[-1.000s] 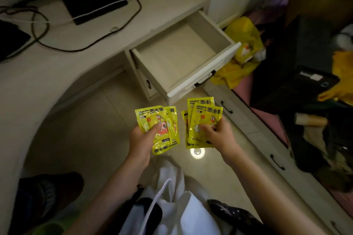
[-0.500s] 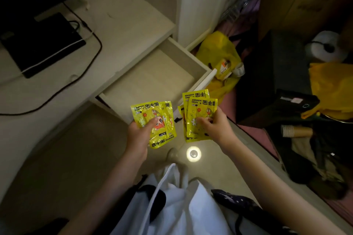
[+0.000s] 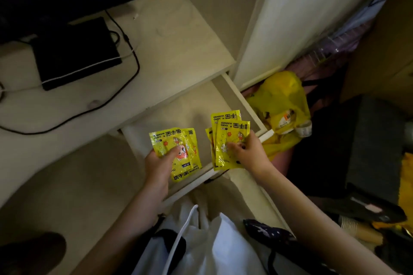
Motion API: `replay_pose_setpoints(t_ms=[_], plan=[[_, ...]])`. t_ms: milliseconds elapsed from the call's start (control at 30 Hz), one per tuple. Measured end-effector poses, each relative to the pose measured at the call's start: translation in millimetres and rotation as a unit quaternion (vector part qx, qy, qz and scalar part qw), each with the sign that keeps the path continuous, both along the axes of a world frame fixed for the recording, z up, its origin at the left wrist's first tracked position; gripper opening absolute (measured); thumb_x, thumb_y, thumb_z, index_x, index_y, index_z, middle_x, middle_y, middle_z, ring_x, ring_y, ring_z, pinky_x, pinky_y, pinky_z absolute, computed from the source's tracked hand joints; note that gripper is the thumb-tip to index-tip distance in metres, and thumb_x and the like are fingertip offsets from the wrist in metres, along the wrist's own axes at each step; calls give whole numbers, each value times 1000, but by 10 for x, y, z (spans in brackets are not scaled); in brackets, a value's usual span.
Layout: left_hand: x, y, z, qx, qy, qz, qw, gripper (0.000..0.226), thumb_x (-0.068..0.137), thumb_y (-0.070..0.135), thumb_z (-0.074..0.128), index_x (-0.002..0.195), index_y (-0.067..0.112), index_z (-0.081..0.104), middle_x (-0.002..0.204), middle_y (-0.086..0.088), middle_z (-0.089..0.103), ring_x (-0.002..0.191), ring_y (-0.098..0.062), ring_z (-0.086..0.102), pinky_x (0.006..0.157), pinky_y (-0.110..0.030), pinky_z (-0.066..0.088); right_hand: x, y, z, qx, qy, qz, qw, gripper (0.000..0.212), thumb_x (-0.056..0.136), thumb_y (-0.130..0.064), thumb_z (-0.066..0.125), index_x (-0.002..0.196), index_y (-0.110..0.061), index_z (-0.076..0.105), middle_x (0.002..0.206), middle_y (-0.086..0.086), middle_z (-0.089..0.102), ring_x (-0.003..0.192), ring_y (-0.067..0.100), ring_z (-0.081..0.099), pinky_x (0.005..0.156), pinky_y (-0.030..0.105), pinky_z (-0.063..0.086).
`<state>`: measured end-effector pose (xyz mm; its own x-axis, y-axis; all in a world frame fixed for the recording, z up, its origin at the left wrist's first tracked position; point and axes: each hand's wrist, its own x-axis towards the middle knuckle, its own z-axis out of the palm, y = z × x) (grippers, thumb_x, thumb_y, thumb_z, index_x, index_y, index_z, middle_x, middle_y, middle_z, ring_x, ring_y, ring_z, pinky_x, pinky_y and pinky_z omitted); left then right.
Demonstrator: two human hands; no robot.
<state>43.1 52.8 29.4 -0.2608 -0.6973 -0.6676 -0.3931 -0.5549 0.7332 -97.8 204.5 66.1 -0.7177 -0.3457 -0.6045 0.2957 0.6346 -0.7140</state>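
Note:
My left hand (image 3: 159, 163) grips a small stack of yellow hand warmer packets (image 3: 174, 143), thumb pressed on the top one. My right hand (image 3: 248, 152) pinches a second fan of yellow hand warmer packets (image 3: 228, 131), two or three of them. Both bundles hover over the open beige drawer (image 3: 192, 107) of the desk, whose inside looks bare. The drawer's front panel (image 3: 178, 194) lies just below my left wrist.
A black flat device (image 3: 76, 56) with black cables (image 3: 131, 62) sits on the desk top (image 3: 178, 47). A yellow plastic bag (image 3: 283, 100) lies on the floor right of the drawer, beside dark clutter (image 3: 357, 152). White fabric (image 3: 212, 241) is under my arms.
Both hands with their packets have moved forward and now hang over the open drawer instead of in front of it. The view has shifted closer to the desk.

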Motion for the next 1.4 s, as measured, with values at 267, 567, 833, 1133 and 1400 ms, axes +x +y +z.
replay_pose_setpoints(t_ms=[267, 567, 833, 1133, 1400], plan=[[-184, -76, -226, 77, -47, 109, 990, 32, 73, 21, 80, 100, 11, 67, 92, -12, 73, 82, -28, 68, 73, -45, 57, -651, -372, -294, 25, -17, 145, 989, 37, 82, -20, 67, 118, -18, 56, 107, 2, 67, 99, 20, 65, 86, 44, 56], [-37, -188, -680, 103, -126, 113, 980, 40, 61, 32, 86, 94, 14, 71, 90, -13, 74, 87, -33, 70, 79, -58, 55, -636, -909, -914, 50, -64, 269, 960, 43, 72, -18, 67, 113, -10, 55, 103, 7, 67, 93, 24, 67, 80, 48, 58], [-89, -235, -1110, 116, -142, 113, 977, 33, 78, 16, 76, 107, 3, 66, 80, -6, 67, 69, -16, 61, 58, -25, 46, -295, -1069, -1581, 122, -95, 278, 948, 43, 84, -4, 63, 123, -3, 47, 117, 15, 60, 105, 33, 62, 85, 39, 54], [-49, -224, -1386, 145, -151, 91, 974, 19, 81, 16, 73, 98, 13, 67, 85, -4, 67, 72, -14, 62, 60, -25, 48, -345, -1062, -1955, 170, -112, 261, 944, 24, 82, 1, 61, 106, 1, 60, 94, 15, 64, 78, 27, 62, 69, 40, 53], [-135, -250, -1426, 85, -189, 6, 978, 23, 80, 12, 73, 102, 8, 67, 95, -10, 69, 75, -15, 62, 57, -23, 48, -513, -952, -2071, 216, -98, 343, 909, 26, 85, -30, 63, 105, -13, 65, 96, 7, 70, 84, 23, 65, 71, 34, 54]])
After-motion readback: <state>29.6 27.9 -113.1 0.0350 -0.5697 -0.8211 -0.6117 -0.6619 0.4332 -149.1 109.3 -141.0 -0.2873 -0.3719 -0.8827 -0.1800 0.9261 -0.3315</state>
